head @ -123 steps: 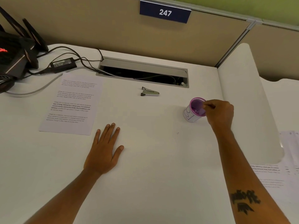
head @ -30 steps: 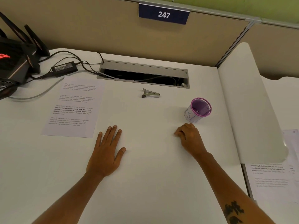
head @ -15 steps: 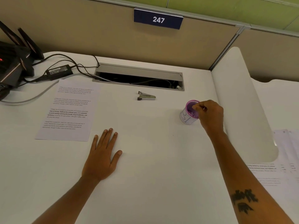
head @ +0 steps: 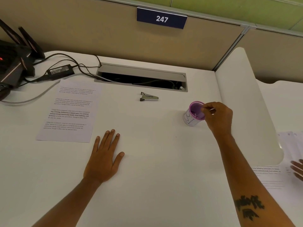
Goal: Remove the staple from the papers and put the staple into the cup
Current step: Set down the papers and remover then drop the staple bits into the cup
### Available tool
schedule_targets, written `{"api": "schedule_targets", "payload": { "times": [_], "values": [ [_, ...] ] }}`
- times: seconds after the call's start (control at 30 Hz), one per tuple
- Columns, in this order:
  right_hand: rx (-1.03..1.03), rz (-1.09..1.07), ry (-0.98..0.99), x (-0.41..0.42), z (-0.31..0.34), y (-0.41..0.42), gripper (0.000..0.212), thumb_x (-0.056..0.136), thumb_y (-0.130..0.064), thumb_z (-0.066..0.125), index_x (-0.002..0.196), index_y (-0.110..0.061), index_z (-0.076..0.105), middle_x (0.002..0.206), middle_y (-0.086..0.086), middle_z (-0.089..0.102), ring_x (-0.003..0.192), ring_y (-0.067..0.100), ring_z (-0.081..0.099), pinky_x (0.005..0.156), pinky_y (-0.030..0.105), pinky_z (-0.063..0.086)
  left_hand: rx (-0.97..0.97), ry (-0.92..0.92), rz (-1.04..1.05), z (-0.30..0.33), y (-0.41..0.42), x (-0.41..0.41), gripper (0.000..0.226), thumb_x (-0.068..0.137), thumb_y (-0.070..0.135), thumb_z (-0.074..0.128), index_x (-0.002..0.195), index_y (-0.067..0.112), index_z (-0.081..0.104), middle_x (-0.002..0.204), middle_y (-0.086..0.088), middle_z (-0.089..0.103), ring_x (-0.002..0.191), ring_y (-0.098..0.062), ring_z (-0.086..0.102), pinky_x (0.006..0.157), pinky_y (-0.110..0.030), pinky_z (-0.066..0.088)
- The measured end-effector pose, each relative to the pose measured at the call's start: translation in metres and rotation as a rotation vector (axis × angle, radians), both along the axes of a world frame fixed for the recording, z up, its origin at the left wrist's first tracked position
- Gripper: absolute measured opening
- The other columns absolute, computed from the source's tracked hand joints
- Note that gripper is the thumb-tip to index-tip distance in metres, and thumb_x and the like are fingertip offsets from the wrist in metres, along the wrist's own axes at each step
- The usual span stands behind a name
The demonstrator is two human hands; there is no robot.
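Nearest the camera, the left hand (head: 105, 159) lies flat on the smooth white table (head: 155, 185), palm down, fingers (head: 108, 140) spread a little and holding nothing. It is well apart from everything the task concerns.

Farther out and to the right, the right hand (head: 218, 117) hangs over the cup (head: 194, 114), with thumb and forefinger pressed together in a pinch directly above its open mouth. What sits between those fingertips is too small to make out; judging from the task, it is probably the staple, but the staple itself cannot be seen. The cup lies just below and slightly left of the pinch, so the coming move would be a simple release straight down. The right hand is plainly the nearer one. The cup is a small upright cylinder with a purple rim and purple mesh-like inside, and a white paper sleeve with pen lines around its wall.

To the left, a printed sheet of paper (head: 68, 112) lies flat, long axis running away from the person. Beyond the middle, a small metal staple remover (head: 149, 97) lies on its side, long axis left to right. Farthest back, a cable tray (head: 142, 76) is sunk in the table.
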State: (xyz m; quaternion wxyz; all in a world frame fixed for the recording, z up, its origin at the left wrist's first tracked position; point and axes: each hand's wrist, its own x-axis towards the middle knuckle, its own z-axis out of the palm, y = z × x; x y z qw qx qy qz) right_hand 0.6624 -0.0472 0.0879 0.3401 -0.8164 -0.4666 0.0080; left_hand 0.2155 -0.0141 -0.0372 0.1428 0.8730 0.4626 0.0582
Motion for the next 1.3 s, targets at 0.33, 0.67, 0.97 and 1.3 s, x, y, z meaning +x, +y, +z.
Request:
{"api": "schedule_targets", "payload": {
  "times": [0.33,0.67,0.97,1.3],
  "values": [
    [0.021,0.095,0.129,-0.077,-0.037,-0.037,0.010,0.085,-0.003,0.078,0.086,-0.013,0.076,0.083,-0.004,0.072,0.070,0.012,0.066,0.067,0.023,0.056,0.007,0.000,0.000,0.000,0.000,0.000,0.074,0.106,0.054,0.031,0.169,0.020,0.014,0.180,-0.002,0.007,0.167,-0.020,0.004,0.134,-0.055,0.013],
    [-0.255,0.004,0.177,-0.102,-0.087,-0.046,0.006,0.088,-0.013,0.079,0.092,-0.010,0.076,0.090,0.000,0.073,0.080,0.016,0.064,0.074,0.025,0.049,0.016,-0.003,-0.002,0.000,0.000,0.000,0.073,0.106,0.053,0.032,0.169,0.018,0.017,0.179,-0.003,0.010,0.167,-0.021,0.006,0.134,-0.056,0.014],
    [-0.330,0.042,0.035,-0.104,-0.092,-0.036,0.010,0.091,-0.002,0.070,0.084,-0.005,0.076,0.084,0.009,0.071,0.078,0.027,0.067,0.068,0.037,0.055,0.019,0.000,0.000,0.001,0.000,0.000,0.074,0.106,0.053,0.032,0.169,0.019,0.016,0.180,-0.003,0.009,0.167,-0.021,0.005,0.134,-0.055,0.013],
    [-0.436,0.074,-0.075,-0.118,-0.100,-0.039,0.021,0.080,0.016,0.062,0.091,-0.002,0.063,0.089,0.015,0.062,0.082,0.030,0.058,0.061,0.033,0.042,0.016,0.008,0.000,0.001,0.000,0.000,0.073,0.107,0.053,0.031,0.169,0.019,0.015,0.180,-0.003,0.007,0.167,-0.021,0.003,0.134,-0.056,0.014]
  ]
}}
